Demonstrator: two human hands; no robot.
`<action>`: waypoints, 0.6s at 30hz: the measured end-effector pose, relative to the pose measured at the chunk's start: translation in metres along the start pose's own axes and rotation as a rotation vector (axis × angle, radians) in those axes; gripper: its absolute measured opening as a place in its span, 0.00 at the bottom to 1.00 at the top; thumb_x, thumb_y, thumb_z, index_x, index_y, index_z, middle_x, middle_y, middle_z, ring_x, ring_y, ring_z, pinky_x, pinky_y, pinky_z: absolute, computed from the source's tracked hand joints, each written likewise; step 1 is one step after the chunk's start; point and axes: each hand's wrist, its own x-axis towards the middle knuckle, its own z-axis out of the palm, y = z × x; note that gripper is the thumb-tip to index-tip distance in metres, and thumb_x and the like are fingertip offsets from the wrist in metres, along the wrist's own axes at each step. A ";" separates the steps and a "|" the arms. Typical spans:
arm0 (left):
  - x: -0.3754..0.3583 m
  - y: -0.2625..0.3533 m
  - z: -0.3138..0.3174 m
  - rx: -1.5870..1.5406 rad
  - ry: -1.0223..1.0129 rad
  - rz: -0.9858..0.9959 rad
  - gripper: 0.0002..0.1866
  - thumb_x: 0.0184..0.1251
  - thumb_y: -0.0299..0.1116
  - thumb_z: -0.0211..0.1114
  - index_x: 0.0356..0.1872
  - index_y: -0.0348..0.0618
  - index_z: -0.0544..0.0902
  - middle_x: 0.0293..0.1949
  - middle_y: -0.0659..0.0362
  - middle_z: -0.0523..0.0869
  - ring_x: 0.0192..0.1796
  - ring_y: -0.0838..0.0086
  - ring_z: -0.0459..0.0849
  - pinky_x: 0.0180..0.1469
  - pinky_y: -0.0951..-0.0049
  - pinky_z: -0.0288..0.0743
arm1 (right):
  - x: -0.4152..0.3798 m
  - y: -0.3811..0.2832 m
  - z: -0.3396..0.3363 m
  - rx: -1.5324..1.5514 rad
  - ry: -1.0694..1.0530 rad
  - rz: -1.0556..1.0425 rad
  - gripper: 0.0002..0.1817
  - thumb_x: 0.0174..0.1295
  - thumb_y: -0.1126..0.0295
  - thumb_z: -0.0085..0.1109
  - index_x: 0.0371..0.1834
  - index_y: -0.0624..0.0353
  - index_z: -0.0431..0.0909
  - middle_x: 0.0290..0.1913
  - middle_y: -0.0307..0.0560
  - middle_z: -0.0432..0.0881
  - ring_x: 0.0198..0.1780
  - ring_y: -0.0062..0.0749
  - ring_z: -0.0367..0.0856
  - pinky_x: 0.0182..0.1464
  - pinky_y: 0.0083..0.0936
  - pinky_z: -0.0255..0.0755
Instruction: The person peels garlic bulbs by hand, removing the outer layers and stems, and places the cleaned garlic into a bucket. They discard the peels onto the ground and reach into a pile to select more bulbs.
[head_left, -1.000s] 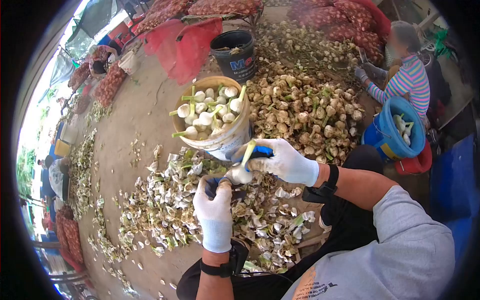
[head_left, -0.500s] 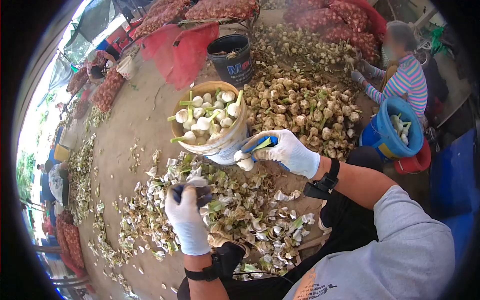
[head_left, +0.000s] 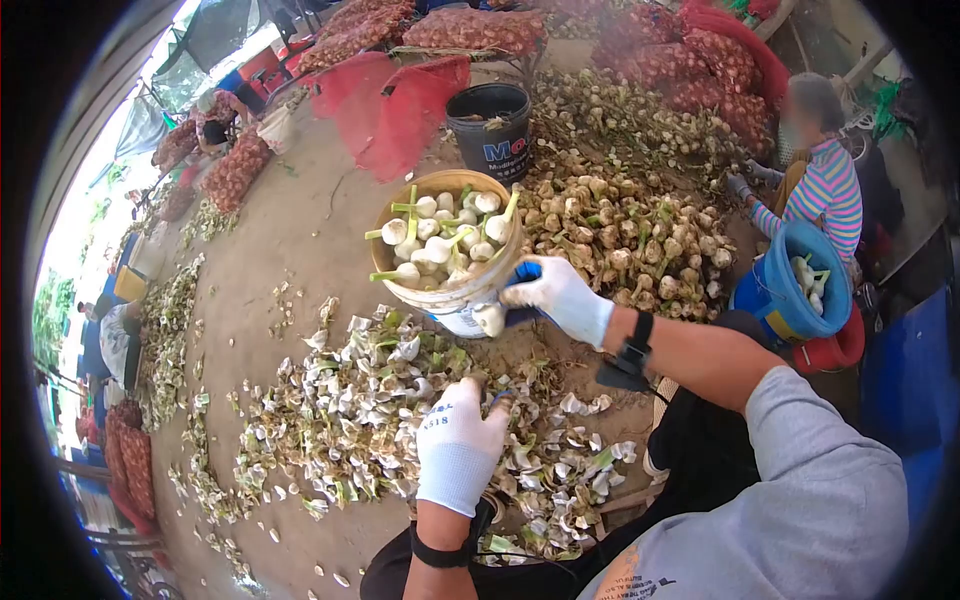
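Observation:
My right hand [head_left: 560, 300], in a white glove with blue on the palm side, grips a garlic bulb [head_left: 489, 319] in front of the tan bucket. White and slightly blurred, the bulb hangs below the fingers; its stem is mostly hidden. Lower down, my left hand [head_left: 462, 440], gloved alike, is over the heap of garlic peelings [head_left: 370, 400]. Its thumb and forefinger are apart with nothing visible between them, and the other fingers are partly hidden. Trimmed white garlic bulbs [head_left: 440, 250] with short green stems fill the tan bucket [head_left: 400, 290].
Unpeeled garlic [head_left: 630, 240] is piled beyond my right hand. A black bucket [head_left: 490, 150] stands behind the tan one. At right, a person in a striped sleeve [head_left: 830, 190] sits by a blue bucket [head_left: 770, 285]. Red mesh sacks [head_left: 480, 32] lie at the back.
My left hand has moved right, nearer my right hand, and the pale scrap by its fingers no longer shows. My right hand still holds the bulb, now tipped lower. The view has shifted slightly.

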 end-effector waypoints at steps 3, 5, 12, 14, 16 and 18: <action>-0.002 0.000 -0.006 0.022 -0.033 0.014 0.20 0.70 0.40 0.71 0.54 0.36 0.86 0.45 0.41 0.90 0.49 0.48 0.89 0.53 0.56 0.82 | 0.053 0.003 0.009 -0.080 0.092 -0.176 0.07 0.65 0.78 0.68 0.45 0.66 0.84 0.37 0.41 0.87 0.38 0.25 0.86 0.43 0.26 0.84; -0.001 -0.004 -0.009 0.095 -0.019 -0.015 0.20 0.70 0.40 0.71 0.54 0.36 0.86 0.45 0.41 0.90 0.50 0.47 0.89 0.54 0.55 0.81 | 0.076 -0.007 0.021 -0.194 0.231 -0.234 0.07 0.66 0.78 0.68 0.44 0.67 0.83 0.37 0.42 0.87 0.38 0.25 0.86 0.44 0.26 0.84; 0.003 0.000 -0.017 0.132 -0.011 -0.037 0.20 0.70 0.40 0.71 0.55 0.36 0.85 0.48 0.42 0.90 0.50 0.47 0.89 0.53 0.55 0.81 | 0.097 0.024 0.002 -0.190 0.391 -0.314 0.09 0.66 0.74 0.71 0.46 0.65 0.84 0.38 0.41 0.89 0.37 0.22 0.85 0.41 0.23 0.81; 0.005 -0.001 -0.017 0.116 0.020 -0.017 0.20 0.70 0.40 0.71 0.56 0.38 0.85 0.48 0.42 0.90 0.51 0.47 0.89 0.53 0.55 0.81 | 0.072 0.028 -0.015 -0.089 0.362 -0.188 0.10 0.67 0.73 0.71 0.46 0.66 0.84 0.39 0.43 0.89 0.38 0.25 0.86 0.41 0.24 0.83; 0.008 0.000 -0.017 0.146 0.008 -0.030 0.19 0.70 0.39 0.71 0.55 0.38 0.85 0.47 0.42 0.90 0.50 0.47 0.89 0.53 0.54 0.81 | 0.043 0.050 -0.040 -0.068 0.317 -0.098 0.10 0.69 0.71 0.71 0.44 0.67 0.82 0.39 0.44 0.88 0.38 0.29 0.88 0.41 0.25 0.84; 0.012 0.000 -0.018 0.270 -0.012 -0.033 0.17 0.69 0.39 0.71 0.52 0.39 0.85 0.43 0.44 0.89 0.46 0.46 0.88 0.49 0.51 0.80 | 0.021 0.112 -0.068 -0.216 0.191 0.066 0.12 0.69 0.66 0.72 0.43 0.64 0.84 0.35 0.45 0.88 0.34 0.30 0.86 0.39 0.31 0.83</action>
